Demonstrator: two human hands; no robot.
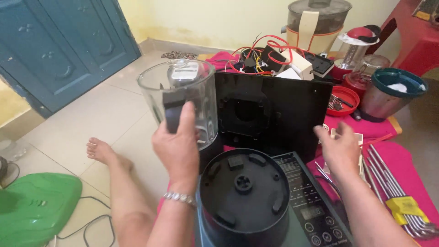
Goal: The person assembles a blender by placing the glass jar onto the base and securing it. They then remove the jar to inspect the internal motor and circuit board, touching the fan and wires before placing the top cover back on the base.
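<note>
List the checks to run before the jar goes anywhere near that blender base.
1. Left hand grips the clear jar by its handle: ok.
2. Jar upright: ok.
3. Round blender base top free of objects: ok.
4. Right hand empty: ok; it hovers over the pink cloth, apart from the base.
5. Jar's underside coupling: cannot tell, hidden.
6. Black panel standing right behind jar: not ok, crowds it.

Blender jar (183, 98) looks like clear glossy plastic – base (244, 196) is matt black plastic, hex keys (388, 183) shiny metal, cloth (402, 160) pink fabric.
</note>
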